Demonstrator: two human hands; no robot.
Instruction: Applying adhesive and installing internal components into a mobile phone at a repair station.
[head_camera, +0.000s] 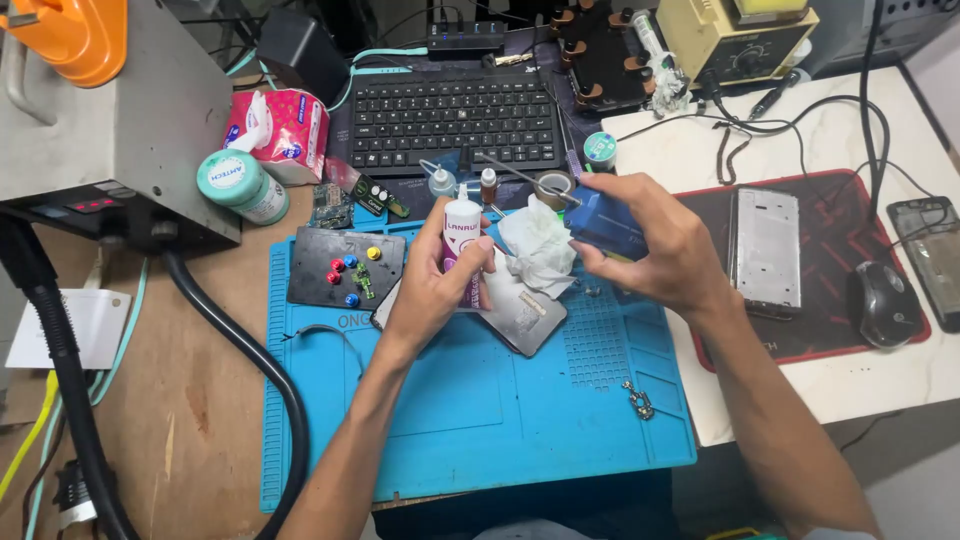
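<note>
- A small white squeeze bottle (461, 232) with a purple lower band is gripped upright in the left hand (432, 290), fingers wrapped around its body, above the blue work mat (500, 420).
- A blue rectangular block (605, 222) is clamped in the right hand (660, 245), thumb below and fingers curled over its top; it is held just right of the bottle, near it but apart.
- A crumpled white tissue (540, 245) is seen between the two hands, resting on a dark flat panel (525, 315) that lies on the mat.
- A dark plate (345, 265) carrying red, blue and yellow knobs is noted at the mat's upper left.
- A black keyboard (455, 120) is placed beyond the mat.
- A silver phone frame (767, 245) is laid on a red-edged dark pad (840, 290), with a black mouse (885, 303) just beside it.
- A teal-capped tub (242, 186) stands near a pink tissue pack (285, 130).
</note>
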